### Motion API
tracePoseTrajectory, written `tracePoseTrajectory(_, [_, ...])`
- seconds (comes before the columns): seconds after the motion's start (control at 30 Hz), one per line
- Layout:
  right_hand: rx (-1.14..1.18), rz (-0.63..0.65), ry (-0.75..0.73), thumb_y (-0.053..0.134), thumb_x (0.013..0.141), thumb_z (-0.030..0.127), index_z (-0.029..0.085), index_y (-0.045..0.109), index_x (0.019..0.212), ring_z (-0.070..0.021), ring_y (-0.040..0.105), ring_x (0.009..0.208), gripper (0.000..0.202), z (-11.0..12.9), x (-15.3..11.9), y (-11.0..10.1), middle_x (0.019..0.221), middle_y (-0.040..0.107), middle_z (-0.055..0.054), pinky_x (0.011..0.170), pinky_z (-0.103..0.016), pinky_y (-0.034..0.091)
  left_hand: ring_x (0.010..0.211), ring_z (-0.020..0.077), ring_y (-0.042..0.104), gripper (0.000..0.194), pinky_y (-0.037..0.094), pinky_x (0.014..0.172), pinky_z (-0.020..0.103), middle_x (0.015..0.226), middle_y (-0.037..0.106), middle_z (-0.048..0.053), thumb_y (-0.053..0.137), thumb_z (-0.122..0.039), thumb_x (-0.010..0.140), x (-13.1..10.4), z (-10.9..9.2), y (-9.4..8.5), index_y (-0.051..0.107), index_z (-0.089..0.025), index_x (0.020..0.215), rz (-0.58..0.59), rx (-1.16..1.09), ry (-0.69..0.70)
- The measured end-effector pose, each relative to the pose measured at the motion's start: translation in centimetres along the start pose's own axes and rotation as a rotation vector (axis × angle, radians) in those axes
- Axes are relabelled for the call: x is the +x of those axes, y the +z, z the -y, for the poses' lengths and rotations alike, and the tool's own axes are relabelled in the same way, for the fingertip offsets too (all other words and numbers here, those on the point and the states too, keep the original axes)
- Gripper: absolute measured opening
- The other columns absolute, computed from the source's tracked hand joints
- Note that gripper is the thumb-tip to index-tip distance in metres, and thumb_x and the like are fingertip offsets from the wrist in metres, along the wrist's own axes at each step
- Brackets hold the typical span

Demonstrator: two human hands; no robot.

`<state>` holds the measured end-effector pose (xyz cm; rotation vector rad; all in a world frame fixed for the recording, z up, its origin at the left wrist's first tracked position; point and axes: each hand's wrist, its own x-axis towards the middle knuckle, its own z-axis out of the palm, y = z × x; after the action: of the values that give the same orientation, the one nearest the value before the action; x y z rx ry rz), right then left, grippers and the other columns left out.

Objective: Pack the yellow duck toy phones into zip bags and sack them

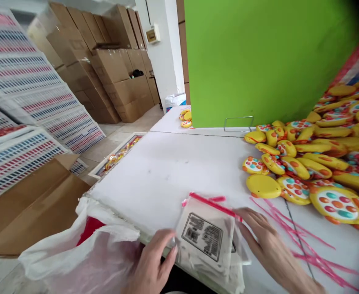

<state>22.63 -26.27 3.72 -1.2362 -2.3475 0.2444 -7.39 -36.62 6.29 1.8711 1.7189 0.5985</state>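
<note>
A small pile of clear zip bags (pixel 202 237) with pink closures lies at the table's near edge. Its top bag shows a white insert with a black printed label. My left hand (pixel 154 261) is at the pile's left side, thumb and forefinger nearly together around what looks like the clear edge of a bag. Along the right side of the pile rests my right hand (pixel 268 243), its fingers stretched out and touching the bag near the closure. Loose pink strips (pixel 304 241) are scattered beside and under the right forearm.
Yellow toys with coloured dots (pixel 338 204) are heaped on the right of the white table (pixel 167 163). A green board (pixel 259 61) stands behind. At left are a white plastic sack (pixel 84 253), an open carton (pixel 35 208) and stacked crates (pixel 44 81). Cardboard boxes (pixel 118 77) fill the background.
</note>
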Motion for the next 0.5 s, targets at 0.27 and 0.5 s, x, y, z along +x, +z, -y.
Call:
tracePoseTrajectory(0.27, [-0.06,0.117,-0.086,0.038,0.095,0.014,0.017,0.065,0.097,-0.0248,0.062,0.086,0.027,-0.3,8.1,2.9,0.087,0.067,-0.008,0.077,-0.039,0.047,0.137,0.0315,0.031,0.051,0.037,0.108,0.051,0.146,0.034,0.02,0.041,-0.021,0.092,7.9,-1.2,5.5,0.03,-0.015,0.142,-0.269,0.255,0.064])
tracePoseTrajectory(0.5, [-0.015,0.142,-0.058,0.041,0.093,0.014,0.016,0.063,0.103,-0.0244,0.06,0.087,0.025,-1.2,5.3,3.1,0.092,0.065,-0.009,0.077,-0.037,0.048,0.134,0.036,0.034,0.055,0.04,0.1,0.057,0.144,0.039,0.015,0.046,-0.011,0.085,12.2,-4.2,5.0,0.04,-0.026,0.137,-0.085,0.348,0.096])
